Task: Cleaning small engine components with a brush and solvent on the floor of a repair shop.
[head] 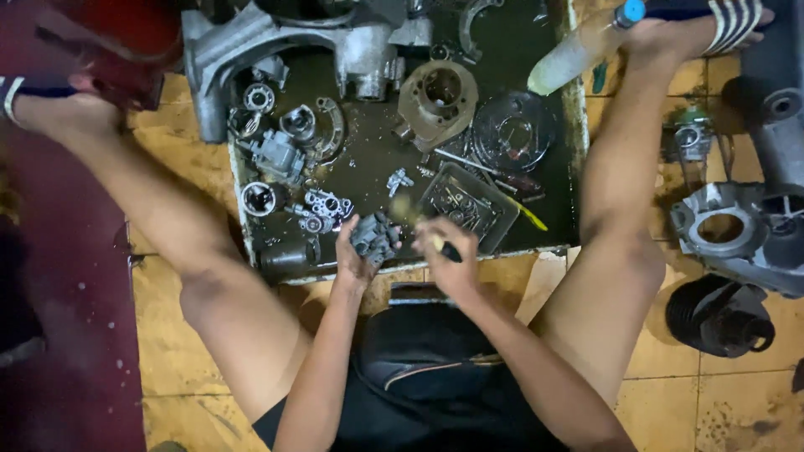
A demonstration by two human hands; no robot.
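Left hand [358, 251] grips a carburetor [374, 238], right hand [444, 247] a brush [419, 224], over the crowded tray's near edge [335, 274].

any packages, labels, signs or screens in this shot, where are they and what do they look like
No labels, signs or screens can be made out.
Plastic bottle: the only container of that kind, lying tilted at the tray's top right corner by a foot; cloudy whitish body, blue cap.
Left hand holds a small grey metal part; right hand holds a brush; neither bears a visible label.
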